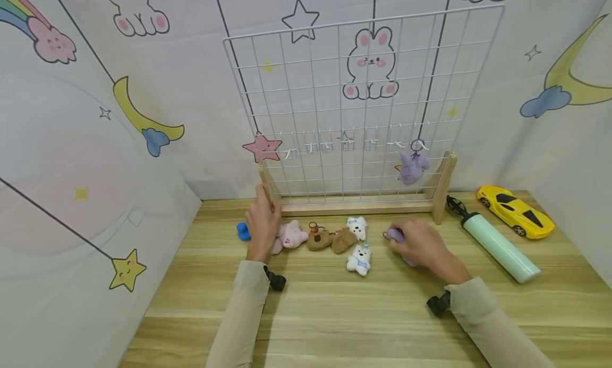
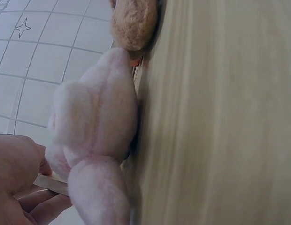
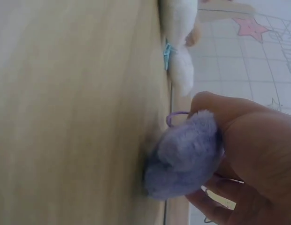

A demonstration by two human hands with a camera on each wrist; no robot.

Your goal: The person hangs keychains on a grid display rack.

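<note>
My left hand (image 1: 264, 219) holds the left wooden foot (image 2: 54, 184) of the white wire grid rack (image 1: 363, 206), thumb and fingers on either side of it. Close beside that hand lies a pink plush keychain (image 1: 292, 235), large in the left wrist view. My right hand (image 1: 421, 243) grips a purple plush keychain (image 3: 185, 157) low over the table, its purple ring (image 3: 171, 117) sticking out past the fingers. Two brown plush keychains (image 1: 319, 240) and two white plush keychains (image 1: 359, 260) lie between the hands. Another purple plush keychain (image 1: 412, 169) hangs from a rack hook at the right.
Several white hooks (image 1: 348, 144) line the grid. To the left of my left hand is a small blue object (image 1: 243, 231). A mint-green hand pump (image 1: 499, 246) and a yellow toy car (image 1: 516, 211) lie on the wooden table (image 1: 334, 325) at the right.
</note>
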